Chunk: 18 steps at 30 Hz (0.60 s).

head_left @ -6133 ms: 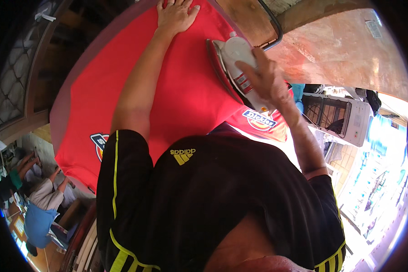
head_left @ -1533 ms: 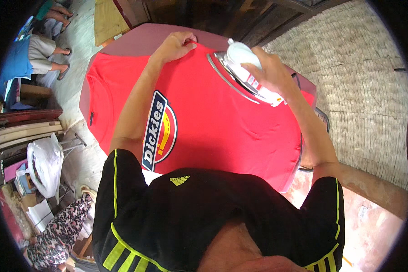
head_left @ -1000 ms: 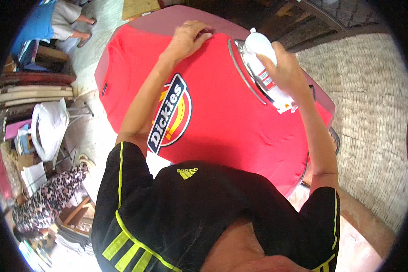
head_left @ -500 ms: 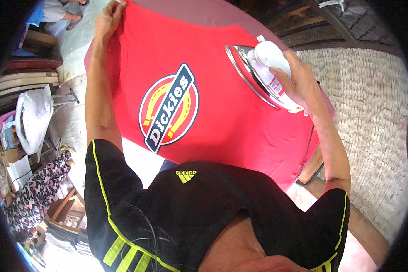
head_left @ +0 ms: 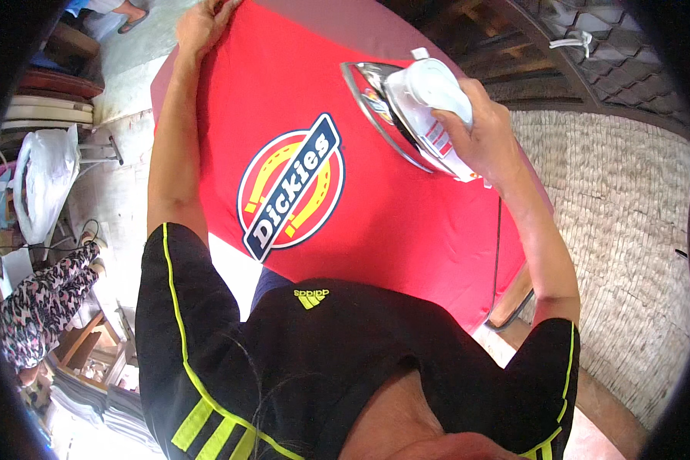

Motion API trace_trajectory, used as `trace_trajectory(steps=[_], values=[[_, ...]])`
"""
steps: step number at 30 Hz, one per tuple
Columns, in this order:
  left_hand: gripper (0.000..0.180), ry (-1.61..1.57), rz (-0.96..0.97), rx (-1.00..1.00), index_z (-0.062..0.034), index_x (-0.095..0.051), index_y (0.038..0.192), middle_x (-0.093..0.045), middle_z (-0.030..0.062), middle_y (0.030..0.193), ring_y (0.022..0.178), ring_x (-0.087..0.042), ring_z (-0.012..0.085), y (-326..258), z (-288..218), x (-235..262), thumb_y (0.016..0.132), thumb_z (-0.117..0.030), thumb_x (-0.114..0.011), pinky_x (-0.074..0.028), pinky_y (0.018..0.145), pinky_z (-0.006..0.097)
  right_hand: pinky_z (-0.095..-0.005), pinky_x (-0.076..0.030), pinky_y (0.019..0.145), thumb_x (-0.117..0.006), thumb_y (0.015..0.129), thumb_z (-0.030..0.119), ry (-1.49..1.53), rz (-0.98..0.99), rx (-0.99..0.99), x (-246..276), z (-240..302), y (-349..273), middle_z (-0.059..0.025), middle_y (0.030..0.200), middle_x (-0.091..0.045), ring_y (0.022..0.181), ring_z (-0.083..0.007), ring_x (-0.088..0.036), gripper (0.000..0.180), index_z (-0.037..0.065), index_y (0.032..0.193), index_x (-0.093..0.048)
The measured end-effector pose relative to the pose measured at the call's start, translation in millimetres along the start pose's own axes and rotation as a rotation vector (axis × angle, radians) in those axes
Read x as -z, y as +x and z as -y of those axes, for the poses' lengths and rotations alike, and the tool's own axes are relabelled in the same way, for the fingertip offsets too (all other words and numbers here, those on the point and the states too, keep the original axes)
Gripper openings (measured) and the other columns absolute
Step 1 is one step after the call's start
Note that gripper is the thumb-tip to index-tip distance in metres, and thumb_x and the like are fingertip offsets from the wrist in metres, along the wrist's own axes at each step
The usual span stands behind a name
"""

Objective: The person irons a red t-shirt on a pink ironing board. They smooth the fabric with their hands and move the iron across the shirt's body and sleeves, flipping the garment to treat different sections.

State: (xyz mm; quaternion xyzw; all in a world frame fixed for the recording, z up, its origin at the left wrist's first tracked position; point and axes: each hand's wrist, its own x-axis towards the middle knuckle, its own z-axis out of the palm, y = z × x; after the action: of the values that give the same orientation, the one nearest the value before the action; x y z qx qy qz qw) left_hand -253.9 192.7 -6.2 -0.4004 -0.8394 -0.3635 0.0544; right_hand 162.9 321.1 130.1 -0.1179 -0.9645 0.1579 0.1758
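Head view: the right hand, upper right of the frame, is closed around the handle of a white iron; the left hand, at the upper left, has its fingers bent at the edge of a red garment, though whether it pinches the cloth cannot be told. Small red-and-white label marks the iron's side; its silvery, pointed nose faces upper left. The garment fills the centre, spread nearly smooth over a mauve surface, and bears a round red-and-yellow emblem crossed by a slanting navy band with white lettering. Dark cord descends at right.
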Motion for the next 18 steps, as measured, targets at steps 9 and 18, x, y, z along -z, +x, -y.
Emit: trace_trajectory(steps=[9, 18], values=[[0.033, -0.083, 0.175, 0.090, -0.0059, -0.071, 0.095, -0.069, 0.0150, 0.079, 0.073, -0.067, 0.0281, 11, -4, 10, 0.093, -0.038, -0.061, -0.050, 0.067, 0.042, -0.0463, -0.055, 0.063, -0.068, 0.091, 0.035, -0.103, 0.185, -0.051, -11, -18, 52, -0.0272, 0.084, -0.068, 0.077, -0.0425, -0.069, 0.040, 0.001, 0.108, -0.056], [0.039, -0.190, 0.109, 0.013, -0.0101, -0.072, 0.106, -0.073, 0.0123, 0.093, 0.085, -0.069, 0.0263, 14, 19, -5, 0.093, -0.045, -0.062, -0.051, 0.079, 0.037, -0.0455, -0.055, 0.070, -0.064, 0.092, 0.041, -0.044, 0.177, 0.013, -73, 12, 166, -0.0259, 0.085, -0.069, 0.080, -0.0406, -0.069, 0.043, 0.002, 0.110, -0.057]])
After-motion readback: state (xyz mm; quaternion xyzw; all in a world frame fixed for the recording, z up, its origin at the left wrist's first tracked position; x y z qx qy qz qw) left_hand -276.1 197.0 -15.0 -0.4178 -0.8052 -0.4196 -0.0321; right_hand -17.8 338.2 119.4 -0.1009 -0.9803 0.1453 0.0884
